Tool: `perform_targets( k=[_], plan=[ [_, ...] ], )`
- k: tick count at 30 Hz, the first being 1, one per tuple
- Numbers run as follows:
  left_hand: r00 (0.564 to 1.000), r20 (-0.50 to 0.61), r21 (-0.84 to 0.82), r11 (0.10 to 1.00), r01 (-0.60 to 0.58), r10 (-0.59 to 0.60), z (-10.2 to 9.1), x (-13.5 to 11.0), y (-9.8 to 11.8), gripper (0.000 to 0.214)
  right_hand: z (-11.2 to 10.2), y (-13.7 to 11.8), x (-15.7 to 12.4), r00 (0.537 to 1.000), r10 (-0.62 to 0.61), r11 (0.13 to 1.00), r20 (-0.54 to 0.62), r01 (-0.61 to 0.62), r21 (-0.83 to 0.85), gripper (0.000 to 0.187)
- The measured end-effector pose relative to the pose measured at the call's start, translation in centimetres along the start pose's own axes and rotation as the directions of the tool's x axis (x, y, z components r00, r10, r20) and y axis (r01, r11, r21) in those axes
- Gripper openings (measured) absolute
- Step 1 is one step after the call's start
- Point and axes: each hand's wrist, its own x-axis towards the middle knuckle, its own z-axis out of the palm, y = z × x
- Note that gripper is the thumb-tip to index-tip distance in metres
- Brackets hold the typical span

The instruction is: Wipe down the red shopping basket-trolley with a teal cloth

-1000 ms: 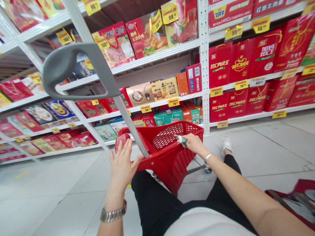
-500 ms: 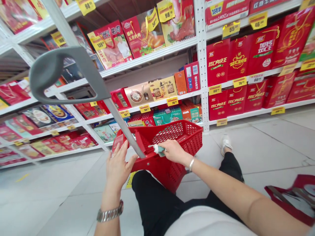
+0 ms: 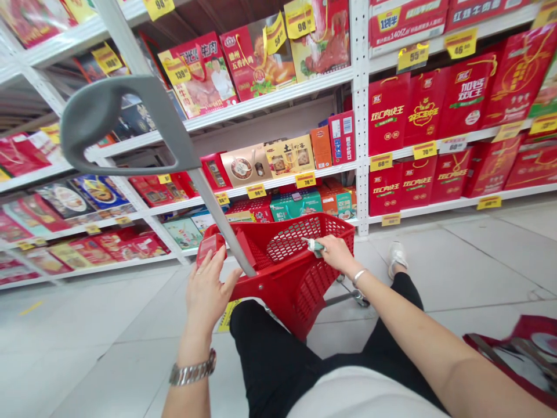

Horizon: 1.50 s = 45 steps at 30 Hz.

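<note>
A red plastic rolling shopping basket [image 3: 276, 285] with perforated sides stands before my knees. Its grey handle [image 3: 187, 152] slants up to the left on a metal pole [image 3: 221, 217]. My left hand [image 3: 208, 288] lies against the basket's left corner, fingers stretched and thumb apart, gripping nothing. In my right hand [image 3: 338, 254] is a small green and white thing [image 3: 316, 247], perhaps a crumpled cloth; its exact kind is unclear. That hand is over the basket's near right rim. Part of the held thing is hidden by my fingers.
White shelves [image 3: 278, 101] full of boxed goods rise behind the basket, with yellow price tags. Red gift bags [image 3: 387, 119] line the right shelves. A dark red bag [image 3: 522, 354] lies on the tiled floor [image 3: 108, 348] at right. My shoe [image 3: 397, 258] is right of the basket.
My right hand has moved right along the basket's rim, carrying the green and white thing. My left hand stays at the corner. The view has shifted slightly.
</note>
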Motion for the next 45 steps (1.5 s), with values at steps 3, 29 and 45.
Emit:
perform_targets(
  k=[3,29,45],
  plan=[
    [1.000,-0.012,-0.011,1.000,-0.013,0.013,0.2,0.2,-0.4,0.055,-0.3,1.8,0.3,0.998,0.062,0.997,-0.008,-0.062,-0.035,0.030],
    [0.990,-0.084,-0.302,0.950,0.080,-0.110,2.9,2.5,-4.3,0.055,1.0,1.9,-5.6,0.973,0.039,0.990,-0.230,-0.068,-0.122,0.032],
    [0.724,-0.539,-0.125,0.809,-0.575,0.431,-1.2,-3.2,7.5,0.034,1.1,3.0,-5.6,0.953,0.059,0.994,-0.297,-0.082,-0.065,0.039]
  ],
)
